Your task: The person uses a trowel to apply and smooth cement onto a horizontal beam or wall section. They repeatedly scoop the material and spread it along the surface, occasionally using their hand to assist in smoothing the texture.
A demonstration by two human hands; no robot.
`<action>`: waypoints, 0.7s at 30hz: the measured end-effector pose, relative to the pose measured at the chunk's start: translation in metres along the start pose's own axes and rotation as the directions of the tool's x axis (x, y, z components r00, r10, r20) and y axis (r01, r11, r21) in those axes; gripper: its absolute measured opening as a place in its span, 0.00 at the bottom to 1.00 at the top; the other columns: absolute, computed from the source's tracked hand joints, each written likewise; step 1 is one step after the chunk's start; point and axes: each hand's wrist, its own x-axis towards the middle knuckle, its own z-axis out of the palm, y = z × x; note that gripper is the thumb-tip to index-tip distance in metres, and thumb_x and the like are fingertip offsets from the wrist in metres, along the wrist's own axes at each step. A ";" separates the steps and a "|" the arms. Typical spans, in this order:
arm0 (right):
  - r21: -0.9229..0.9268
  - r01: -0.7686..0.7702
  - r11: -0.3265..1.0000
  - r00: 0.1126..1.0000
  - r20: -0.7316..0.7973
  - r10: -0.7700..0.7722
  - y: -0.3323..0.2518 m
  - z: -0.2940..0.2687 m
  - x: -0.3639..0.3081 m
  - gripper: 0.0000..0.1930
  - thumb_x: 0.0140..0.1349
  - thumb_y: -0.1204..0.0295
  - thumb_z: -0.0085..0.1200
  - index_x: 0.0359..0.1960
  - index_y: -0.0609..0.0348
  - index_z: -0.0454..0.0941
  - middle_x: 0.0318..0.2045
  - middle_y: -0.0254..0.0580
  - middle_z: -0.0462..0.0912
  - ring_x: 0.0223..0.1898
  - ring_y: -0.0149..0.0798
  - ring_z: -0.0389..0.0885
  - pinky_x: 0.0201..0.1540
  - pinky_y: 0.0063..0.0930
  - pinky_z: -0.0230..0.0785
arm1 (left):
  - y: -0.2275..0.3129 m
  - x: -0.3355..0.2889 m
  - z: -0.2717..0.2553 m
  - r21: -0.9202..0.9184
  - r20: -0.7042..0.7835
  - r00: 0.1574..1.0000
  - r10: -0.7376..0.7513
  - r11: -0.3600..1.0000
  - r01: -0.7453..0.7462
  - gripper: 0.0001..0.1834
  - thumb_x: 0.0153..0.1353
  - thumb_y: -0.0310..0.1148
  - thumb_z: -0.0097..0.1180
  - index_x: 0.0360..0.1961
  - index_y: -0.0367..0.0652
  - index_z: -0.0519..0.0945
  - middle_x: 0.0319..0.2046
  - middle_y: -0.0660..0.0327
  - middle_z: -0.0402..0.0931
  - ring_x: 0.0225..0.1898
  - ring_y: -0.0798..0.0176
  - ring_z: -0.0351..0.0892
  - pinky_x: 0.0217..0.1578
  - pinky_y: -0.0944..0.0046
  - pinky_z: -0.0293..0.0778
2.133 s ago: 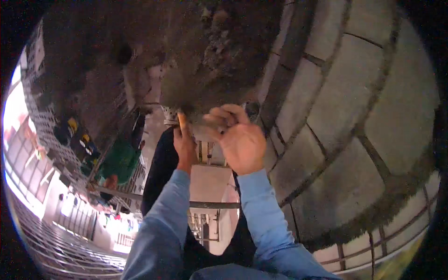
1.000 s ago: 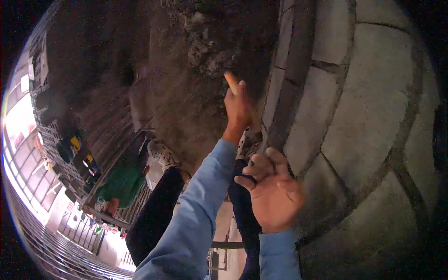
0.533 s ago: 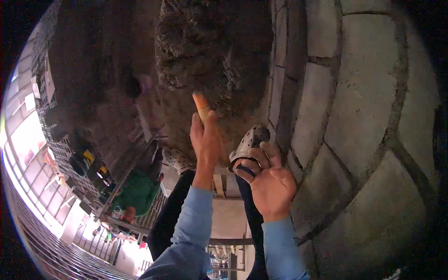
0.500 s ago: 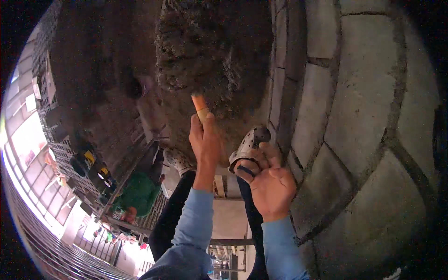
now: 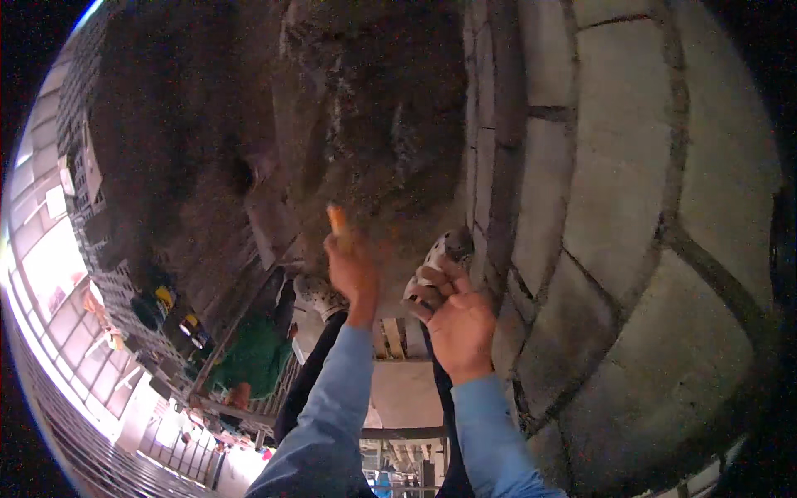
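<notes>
My left hand (image 5: 352, 274) is closed round a short stick-like handle, orange (image 5: 335, 217) at its far end and yellowish nearer the fingers. Motion blur and dim light hide whether a tool is joined to it. Palm up, my right hand (image 5: 462, 328) is held to the right, its fingers loosely bent and apart, with a dark band near the fingertips. Nothing plainly rests in it. Behind its fingers shows a pale clog with holes (image 5: 452, 245), and a second clog (image 5: 315, 295) is left of my left hand. Ahead lies a dark, rough, earthy-looking surface (image 5: 374, 124).
A wall or paving of large grey blocks (image 5: 623, 183) with dark joints runs along the right. To the left are a green cloth or net (image 5: 253, 357), yellow-and-black items (image 5: 163, 297) and a grid-like structure. Bright windows (image 5: 54, 266) line the far left.
My left hand has moved down and slightly left with the handle. My right hand has shifted a little left and down. The view has also moved slightly.
</notes>
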 end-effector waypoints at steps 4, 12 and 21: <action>0.021 0.004 1.000 1.000 -0.003 -0.004 -0.009 0.006 -0.002 0.30 0.57 0.69 0.50 0.64 0.60 0.70 0.57 0.51 0.78 0.54 0.50 0.80 0.61 0.50 0.74 | -0.051 -0.030 -0.023 -0.325 0.242 0.970 0.039 0.945 0.043 0.20 0.68 0.45 0.58 0.50 0.40 0.74 0.33 0.48 0.83 0.34 0.44 0.85 0.32 0.49 0.75; 0.118 0.040 0.992 0.999 0.023 -0.043 -0.020 0.002 0.003 0.31 0.57 0.69 0.50 0.65 0.61 0.69 0.57 0.54 0.78 0.55 0.52 0.81 0.61 0.54 0.74 | -0.108 -0.040 0.072 -0.057 0.720 0.644 0.259 0.947 -0.317 0.21 0.68 0.48 0.53 0.46 0.40 0.81 0.33 0.45 0.84 0.31 0.45 0.85 0.31 0.51 0.76; 0.200 0.048 0.979 0.999 0.002 -0.049 -0.037 0.005 0.009 0.31 0.58 0.69 0.49 0.66 0.61 0.67 0.59 0.54 0.78 0.56 0.53 0.80 0.62 0.56 0.71 | 0.083 0.031 0.148 -0.396 0.669 0.655 0.350 0.914 -0.084 0.32 0.70 0.59 0.49 0.37 0.34 0.81 0.25 0.58 0.78 0.24 0.60 0.78 0.26 0.55 0.73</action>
